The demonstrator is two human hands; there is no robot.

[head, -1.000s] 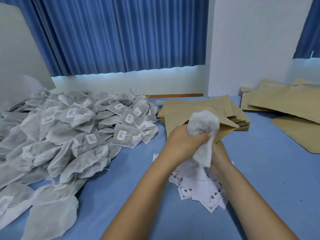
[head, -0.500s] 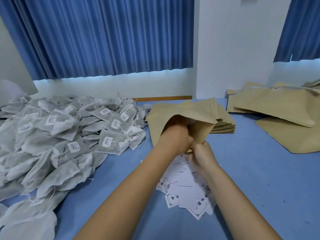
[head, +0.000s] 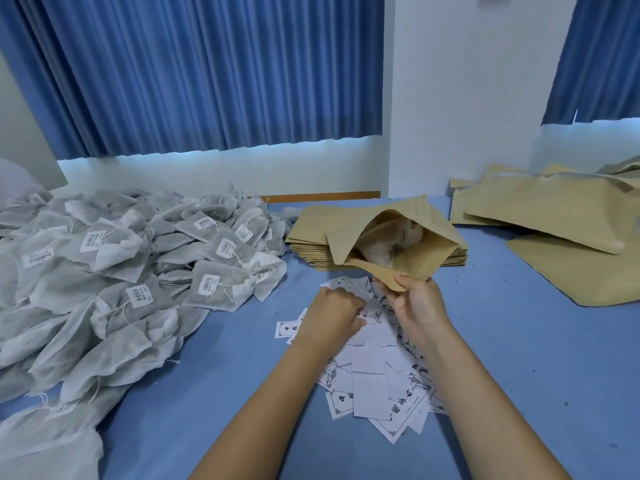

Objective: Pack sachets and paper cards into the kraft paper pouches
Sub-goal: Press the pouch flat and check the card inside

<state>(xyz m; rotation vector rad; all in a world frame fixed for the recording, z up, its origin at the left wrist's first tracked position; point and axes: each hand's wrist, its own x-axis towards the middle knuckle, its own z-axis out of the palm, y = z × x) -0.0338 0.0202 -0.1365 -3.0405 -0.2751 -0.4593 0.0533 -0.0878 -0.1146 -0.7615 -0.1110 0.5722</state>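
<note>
Right hand [head: 420, 306]: fingers [head: 407, 281] closed in a pinch on the lower lip of 1 kraft pouch [head: 427, 258], thumb on the outer face. The pouch is held just above the bench [head: 519, 341], near the middle of its width, with the mouth gaping toward the camera. 1 pale sachet [head: 384, 252] lies inside, partly shadowed by the pouch wall.

Left hand [head: 332, 315]: palm down, fingers [head: 350, 303] curled onto the top of the paper cards [head: 370, 372]. Whether a card is pinched between them cannot be told.

The cards form a loose, overlapping scatter below both hands, reaching from under the pouch toward the near edge of the bench. Some lie printed face up, others blank side up.

Directly behind the held pouch, toward the far edge, lies a stack of flat pouches [head: 311, 232], squared into 1 neat pile.

Along the left edge, the heap of sachets [head: 138, 265] spreads from the far edge to the near left corner. They are grey-white fabric bags, many bearing a small barcode label and a loose string.

Toward the far right corner, further kraft pouches [head: 554, 213] lie overlapped and slightly bulging, well apart from the hands.

Behind the far edge stand a white wall [head: 450, 81] and blue curtains [head: 207, 71].
</note>
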